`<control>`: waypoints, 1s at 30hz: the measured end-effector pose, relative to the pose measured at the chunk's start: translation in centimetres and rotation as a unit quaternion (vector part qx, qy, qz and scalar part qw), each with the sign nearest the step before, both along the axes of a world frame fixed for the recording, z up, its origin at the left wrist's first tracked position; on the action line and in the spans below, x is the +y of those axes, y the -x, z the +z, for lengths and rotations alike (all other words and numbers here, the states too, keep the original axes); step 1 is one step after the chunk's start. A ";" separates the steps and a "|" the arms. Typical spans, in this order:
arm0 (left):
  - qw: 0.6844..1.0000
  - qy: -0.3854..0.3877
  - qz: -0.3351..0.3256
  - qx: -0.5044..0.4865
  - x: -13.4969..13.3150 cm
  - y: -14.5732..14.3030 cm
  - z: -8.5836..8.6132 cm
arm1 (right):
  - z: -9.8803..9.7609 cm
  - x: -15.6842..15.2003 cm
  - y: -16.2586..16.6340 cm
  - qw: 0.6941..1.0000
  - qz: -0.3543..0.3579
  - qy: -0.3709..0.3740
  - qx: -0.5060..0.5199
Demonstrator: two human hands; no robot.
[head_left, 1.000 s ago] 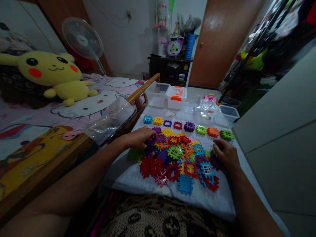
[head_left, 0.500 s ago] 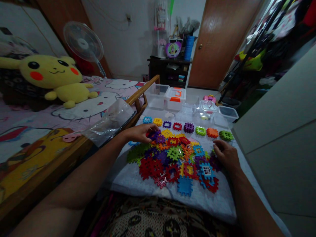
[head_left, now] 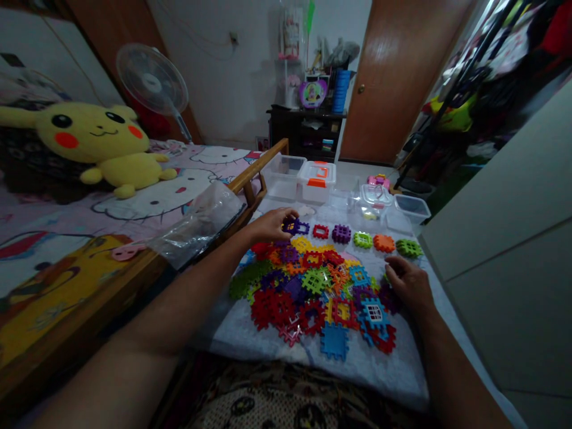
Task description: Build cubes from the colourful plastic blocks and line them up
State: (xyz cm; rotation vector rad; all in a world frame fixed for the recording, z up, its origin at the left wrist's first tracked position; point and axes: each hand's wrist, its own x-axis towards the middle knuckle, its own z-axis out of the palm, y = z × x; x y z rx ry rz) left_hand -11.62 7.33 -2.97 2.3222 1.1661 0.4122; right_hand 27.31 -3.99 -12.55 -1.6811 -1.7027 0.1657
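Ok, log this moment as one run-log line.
left hand: holds purple tile at sorted row | right hand: rests on tile pile edge | white mat underneath

A single head-worn camera looks forward and down from above the person's lap, close over a white cloth (head_left: 393,363) strewn with plastic tiles (head_left: 313,280). Both forearms enter from the bottom edge, the left hand (head_left: 270,225) and the right hand (head_left: 409,283) within near reach. The wide lens also takes in a bed (head_left: 67,238) at left and a door (head_left: 402,77) far ahead.
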 end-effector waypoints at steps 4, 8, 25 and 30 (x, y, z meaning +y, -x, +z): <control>0.990 -0.075 -0.014 0.120 2.7 -2.6 -0.8 | 0.1 -0.1 -0.1 1.000 0.000 0.000 0.005; 0.977 -0.090 -0.037 0.192 5.2 -4.4 -2.6 | 0.0 -0.1 -0.2 1.000 0.005 0.001 0.010; 0.962 -0.051 -0.027 0.268 7.1 -5.7 -4.9 | -0.3 -0.1 -0.3 1.000 0.007 0.002 0.004; 0.962 -0.057 -0.030 0.264 7.2 -5.5 -5.1 | -0.3 -0.2 -0.3 1.000 0.004 0.002 0.005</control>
